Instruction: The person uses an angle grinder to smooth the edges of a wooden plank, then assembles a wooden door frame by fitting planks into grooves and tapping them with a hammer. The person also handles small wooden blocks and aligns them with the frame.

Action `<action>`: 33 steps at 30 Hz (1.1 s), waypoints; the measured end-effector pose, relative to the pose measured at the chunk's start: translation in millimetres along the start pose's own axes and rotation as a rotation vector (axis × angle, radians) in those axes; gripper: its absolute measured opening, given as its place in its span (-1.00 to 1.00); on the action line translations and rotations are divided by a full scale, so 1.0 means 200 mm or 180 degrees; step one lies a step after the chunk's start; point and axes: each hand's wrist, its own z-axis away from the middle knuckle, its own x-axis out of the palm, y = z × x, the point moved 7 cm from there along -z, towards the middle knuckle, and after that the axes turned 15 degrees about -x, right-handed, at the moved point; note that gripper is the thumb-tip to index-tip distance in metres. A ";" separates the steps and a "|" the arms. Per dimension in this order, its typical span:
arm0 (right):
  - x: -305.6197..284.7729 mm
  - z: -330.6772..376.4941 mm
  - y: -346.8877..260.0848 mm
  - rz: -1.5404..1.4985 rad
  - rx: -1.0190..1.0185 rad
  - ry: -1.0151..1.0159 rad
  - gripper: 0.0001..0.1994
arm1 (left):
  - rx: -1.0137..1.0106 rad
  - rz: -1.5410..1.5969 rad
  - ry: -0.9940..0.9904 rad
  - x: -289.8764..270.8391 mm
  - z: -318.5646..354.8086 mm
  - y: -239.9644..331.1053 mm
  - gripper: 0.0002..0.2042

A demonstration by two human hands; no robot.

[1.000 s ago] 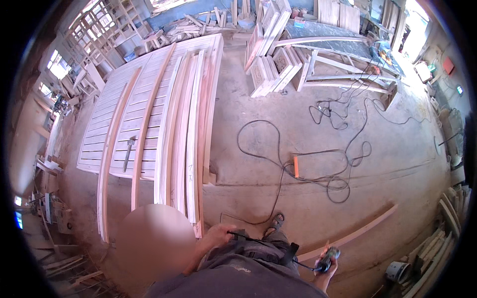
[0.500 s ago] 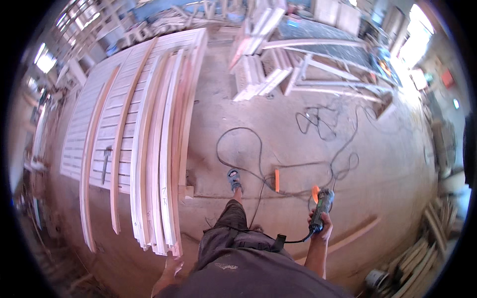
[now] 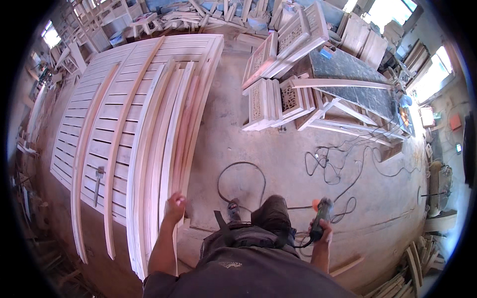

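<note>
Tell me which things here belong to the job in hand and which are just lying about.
Likely in use:
power tool, held in the right hand
its black cord
long boards, nearest the left hand

Apparently just lying about:
hammer on the slatted panel
carved panels, stacked
wood pieces heaped at the back
</note>
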 end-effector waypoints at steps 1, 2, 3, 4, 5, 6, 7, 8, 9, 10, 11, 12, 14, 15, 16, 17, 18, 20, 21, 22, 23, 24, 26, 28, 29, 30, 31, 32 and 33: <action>0.12 -0.11 -0.08 0.0120 -0.0120 -0.0092 -0.53 | 0.0092 0.0172 -0.0012 -0.01 -0.08 0.24 -0.49; 0.24 -0.21 -0.14 0.0237 -0.0224 -0.0201 -0.51 | 0.0172 0.0343 -0.0002 -0.03 -0.12 0.42 -0.50; 0.38 -0.33 -0.20 0.0252 -0.0323 -0.0363 -0.49 | 0.0210 0.0505 0.0164 -0.04 -0.20 0.42 -0.50; 0.52 -0.47 -0.24 0.0264 -0.0420 -0.0535 -0.46 | 0.0247 0.0669 0.0340 -0.02 -0.29 0.33 -0.50; 0.64 -0.61 -0.26 0.0257 -0.0510 -0.0567 -0.43 | 0.0296 0.0791 0.0512 -0.01 -0.36 0.26 -0.50; 0.76 -0.77 -0.30 0.0271 -0.0626 -0.0574 -0.40 | -0.0056 0.0958 0.0419 0.06 -0.44 0.17 -0.47; 0.92 -0.92 -0.34 0.0208 -0.0682 -0.0741 -0.37 | 0.0061 0.1183 0.0316 0.10 -0.50 0.00 -0.46; 1.06 -1.07 -0.40 0.0197 -0.0758 -0.0874 -0.35 | 0.0039 0.1168 0.0402 0.18 -0.48 -0.06 -0.46; 1.16 -1.24 -0.45 0.0215 -0.0860 -0.0921 -0.34 | -0.0248 0.0724 0.0442 0.27 -0.48 -0.12 -0.64; 1.28 -1.43 -0.47 0.0212 -0.0938 -0.0981 -0.33 | -0.0542 0.0258 0.0470 0.34 -0.46 -0.20 -0.77; 1.40 -1.59 -0.47 0.0058 -0.0949 -0.0905 -0.27 | 0.0311 -0.0262 0.0229 0.41 -0.39 -0.27 -0.77; 1.49 -1.81 -0.55 0.0020 -0.1108 -0.0804 -0.20 | -0.0323 -0.0884 -0.0040 0.58 -0.36 -0.17 -0.72; 1.72 -2.21 -0.59 0.0193 -0.1073 -0.0752 -0.19 | -0.0861 -0.0668 -0.0291 0.72 -0.24 -0.18 -0.57; 1.78 -2.39 -0.61 0.0420 -0.1062 -0.0617 -0.19 | -0.1819 -0.0369 -0.1052 0.75 -0.12 -0.22 -0.50; 1.85 -2.60 -0.65 0.0660 -0.1149 -0.0606 -0.19 | -0.1809 -0.0617 -0.1152 0.76 -0.07 -0.09 -0.48; 1.93 -2.83 -0.70 0.0893 -0.1303 -0.0605 -0.18 | -0.1735 -0.0832 -0.1269 0.77 -0.10 0.21 -0.47; 2.00 -3.05 -0.72 0.1266 -0.1472 -0.0513 -0.15 | -0.1683 -0.1079 -0.1338 0.73 -0.12 0.44 -0.46; 2.11 -3.47 -0.75 0.2198 -0.1651 -0.0564 -0.07 | -0.1865 -0.1019 -0.0609 0.62 -0.16 0.47 -0.43; 2.11 -3.70 -0.80 0.2806 -0.1711 -0.0646 -0.02 | -0.2034 -0.0552 -0.0362 0.60 -0.28 0.84 -0.42; 2.13 -3.89 -0.82 0.3394 -0.1919 -0.0405 -0.04 | -0.2193 -0.0098 -0.0024 0.56 -0.35 1.08 -0.42; 2.17 -4.04 -0.81 0.3956 -0.2122 -0.0162 -0.06 | -0.2147 -0.0178 0.0037 0.52 -0.41 1.13 -0.40; 2.24 -4.12 -0.79 0.4483 -0.2113 -0.0092 -0.08 | -0.2171 -0.0278 0.0085 0.49 -0.46 1.34 -0.41; 2.40 -4.19 -0.76 0.5521 -0.2049 0.0040 -0.13 | -0.1993 -0.0369 0.0188 0.45 -0.52 1.52 -0.39; 2.34 -4.36 -0.68 0.6154 -0.2239 -0.0044 -0.22 | -0.2126 -0.0555 0.0055 0.49 -0.63 1.64 -0.40; 2.29 -4.41 -0.63 0.6275 -0.2430 0.0009 -0.22 | -0.2013 -0.0713 -0.0022 0.52 -0.68 1.70 -0.42; 2.26 -4.42 -0.56 0.6394 -0.2604 0.0008 -0.23 | -0.1941 -0.0883 -0.0083 0.54 -0.70 1.75 -0.43; 2.33 -4.32 -0.53 0.6320 -0.2641 -0.0177 -0.29 | -0.1941 -0.1197 -0.0145 0.56 -0.71 1.82 -0.44; 2.36 -4.29 -0.48 0.6321 -0.2849 -0.0241 -0.31 | -0.1941 -0.1510 -0.0217 0.57 -0.74 1.89 -0.45; 2.34 -4.27 -0.48 0.6351 -0.3066 -0.0251 -0.33 | -0.1812 -0.1767 -0.0317 0.60 -0.79 1.96 -0.46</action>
